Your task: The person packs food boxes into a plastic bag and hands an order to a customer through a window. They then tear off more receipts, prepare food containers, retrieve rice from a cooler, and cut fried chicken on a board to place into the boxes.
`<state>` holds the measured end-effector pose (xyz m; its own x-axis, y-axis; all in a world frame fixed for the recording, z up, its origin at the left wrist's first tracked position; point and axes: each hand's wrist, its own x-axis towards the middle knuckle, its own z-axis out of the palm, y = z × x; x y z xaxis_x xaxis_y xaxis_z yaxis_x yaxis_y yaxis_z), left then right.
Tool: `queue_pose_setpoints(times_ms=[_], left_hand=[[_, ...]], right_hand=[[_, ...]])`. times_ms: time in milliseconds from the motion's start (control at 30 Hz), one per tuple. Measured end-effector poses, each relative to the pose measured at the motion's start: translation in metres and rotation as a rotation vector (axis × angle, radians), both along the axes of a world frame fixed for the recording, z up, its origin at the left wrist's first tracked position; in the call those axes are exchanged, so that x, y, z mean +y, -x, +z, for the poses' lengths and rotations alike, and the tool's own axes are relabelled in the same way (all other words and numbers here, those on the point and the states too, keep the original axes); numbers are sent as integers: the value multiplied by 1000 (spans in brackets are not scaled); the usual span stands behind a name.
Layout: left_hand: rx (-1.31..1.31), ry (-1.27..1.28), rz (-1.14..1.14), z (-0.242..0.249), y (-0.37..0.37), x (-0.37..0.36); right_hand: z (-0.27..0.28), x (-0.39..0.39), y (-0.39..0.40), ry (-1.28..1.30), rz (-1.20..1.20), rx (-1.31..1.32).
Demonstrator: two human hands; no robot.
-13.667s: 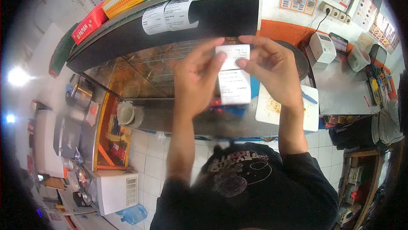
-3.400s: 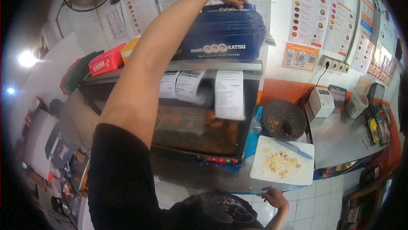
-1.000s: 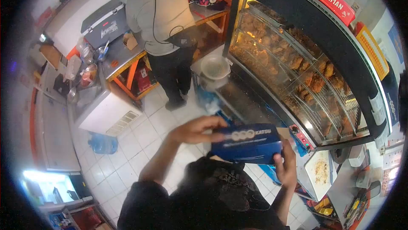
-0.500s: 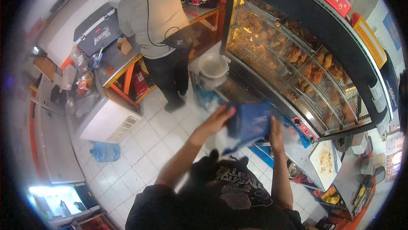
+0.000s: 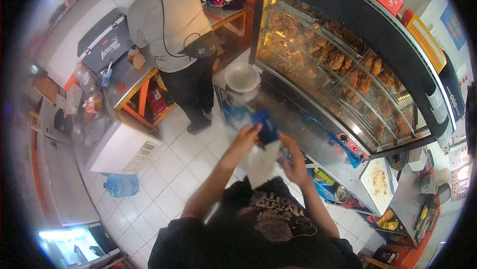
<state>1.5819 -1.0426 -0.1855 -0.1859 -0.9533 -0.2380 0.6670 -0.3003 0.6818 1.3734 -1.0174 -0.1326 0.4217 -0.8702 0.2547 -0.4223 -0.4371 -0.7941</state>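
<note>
Head camera view, looking down at a person's two hands held chest-high over a white tiled floor (image 5: 174, 169). A flat blue-and-white carton (image 5: 264, 145), still unfolded, stood on edge between them. The left hand (image 5: 247, 137) was closed around its upper blue end; the right hand (image 5: 294, 162) pinched the white lower part from the other side. Just beyond stood a glass warming cabinet (image 5: 343, 77) full of fried chicken, and another person in a grey shirt (image 5: 166, 18) worked at a far counter. Opening the carton well probably meant gripping opposite edges, pushing them toward each other evenly and keeping thumbs off the creases, so no panel buckled.
</note>
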Motion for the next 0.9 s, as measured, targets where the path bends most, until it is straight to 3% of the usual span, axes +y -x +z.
queue_pose_setpoints(times_ms=[100, 267, 400, 567, 600, 700, 767, 833, 867, 900], left_hand=[[-59, -33, 108, -14, 2, -4], [-92, -63, 227, 8, 15, -2], [-8, -126, 293, 36, 17, -4], [10, 18, 228, 50, 14, -20], [12, -102, 291, 63, 23, -25], [126, -17, 304, 45, 23, -45], [25, -72, 306, 38, 17, -59], [-433, 40, 237, 18, 10, -74], [-672, 89, 194, 59, 11, -80], [-670, 86, 158, 52, 8, -85]], right_hand=[[20, 6, -11, 145, 122, 26], [10, -8, -17, 271, 181, 133], [12, -25, -24, 244, 95, 92], [4, -61, -40, 311, -7, 84], [1, -70, -43, 303, -3, 79], [-5, -96, -58, 266, -89, -3], [-8, -109, -66, 79, -156, -84], [-11, -124, -75, -29, -223, -108], [-14, -131, -75, -117, -266, -138], [-23, -133, -71, -129, -299, -136]])
